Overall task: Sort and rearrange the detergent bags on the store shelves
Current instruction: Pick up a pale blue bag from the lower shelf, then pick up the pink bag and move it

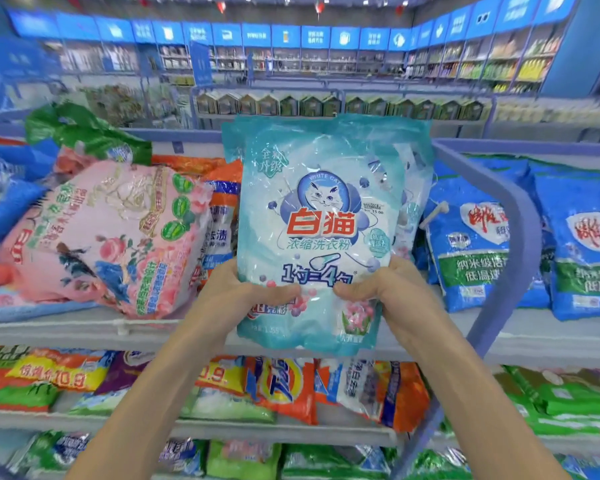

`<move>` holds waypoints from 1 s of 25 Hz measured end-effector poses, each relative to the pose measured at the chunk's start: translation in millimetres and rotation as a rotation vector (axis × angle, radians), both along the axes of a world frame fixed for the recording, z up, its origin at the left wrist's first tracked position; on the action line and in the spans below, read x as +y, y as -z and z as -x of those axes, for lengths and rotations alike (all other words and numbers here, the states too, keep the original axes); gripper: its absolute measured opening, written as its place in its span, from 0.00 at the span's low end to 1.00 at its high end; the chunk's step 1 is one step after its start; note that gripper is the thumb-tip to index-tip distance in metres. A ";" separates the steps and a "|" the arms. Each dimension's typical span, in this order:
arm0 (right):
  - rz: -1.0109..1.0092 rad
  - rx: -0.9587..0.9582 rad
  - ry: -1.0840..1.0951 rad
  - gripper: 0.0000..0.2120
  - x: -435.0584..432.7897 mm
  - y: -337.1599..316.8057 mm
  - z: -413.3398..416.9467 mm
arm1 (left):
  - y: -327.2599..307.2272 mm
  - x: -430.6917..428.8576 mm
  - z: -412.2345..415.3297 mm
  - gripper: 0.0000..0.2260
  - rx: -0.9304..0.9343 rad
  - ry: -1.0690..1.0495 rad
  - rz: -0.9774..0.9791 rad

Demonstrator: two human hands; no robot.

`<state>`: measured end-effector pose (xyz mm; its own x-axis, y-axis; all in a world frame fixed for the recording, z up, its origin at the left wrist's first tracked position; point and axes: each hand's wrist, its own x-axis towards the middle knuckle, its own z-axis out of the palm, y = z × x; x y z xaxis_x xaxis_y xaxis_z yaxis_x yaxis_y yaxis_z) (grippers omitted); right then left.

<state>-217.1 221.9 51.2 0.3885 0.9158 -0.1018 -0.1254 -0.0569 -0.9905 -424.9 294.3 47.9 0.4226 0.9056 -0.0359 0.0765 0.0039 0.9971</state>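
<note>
A light teal detergent bag point(321, 216) with a white cat logo stands upright in front of the top shelf, held in both hands. My left hand point(241, 294) grips its lower left edge, thumb across the front. My right hand point(390, 289) grips the lower right edge the same way. More teal bags show just behind it. A pink flowered bag point(111, 237) lies tilted to the left, an orange bag point(222, 209) is wedged between them, and blue bags point(475, 251) stand to the right.
The grey top shelf edge point(84, 329) runs under the bags. A blue curved rail point(520, 216) divides the shelving at right. A green bag point(84, 129) tops the left pile. Lower shelves hold orange, purple and green bags point(284, 386). Store aisles fill the background.
</note>
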 end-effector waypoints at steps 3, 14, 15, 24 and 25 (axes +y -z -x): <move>-0.012 -0.095 0.038 0.20 30.9 -5.5 -9.0 | -2.0 31.3 -17.1 0.21 0.017 -0.018 -0.062; 0.113 -0.303 0.483 0.10 46.7 14.3 -93.5 | 49.0 74.0 -140.5 0.30 -0.011 0.062 -0.135; 0.117 -0.308 0.502 0.08 49.4 14.6 -93.6 | 52.6 73.2 -143.9 0.28 -0.030 0.064 -0.153; 0.089 -0.365 0.528 0.17 28.7 43.9 -78.4 | 66.9 67.8 -127.5 0.44 0.330 0.304 -0.258; 0.089 -0.353 0.550 0.19 30.6 42.5 -82.4 | 62.2 65.6 -128.7 0.40 0.333 0.288 -0.243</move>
<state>-134.6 252.5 8.7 0.8211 0.5685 0.0517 0.1723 -0.1606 -0.9719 -296.2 359.9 -14.2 0.6585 0.7524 -0.0134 0.3540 -0.2939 0.8879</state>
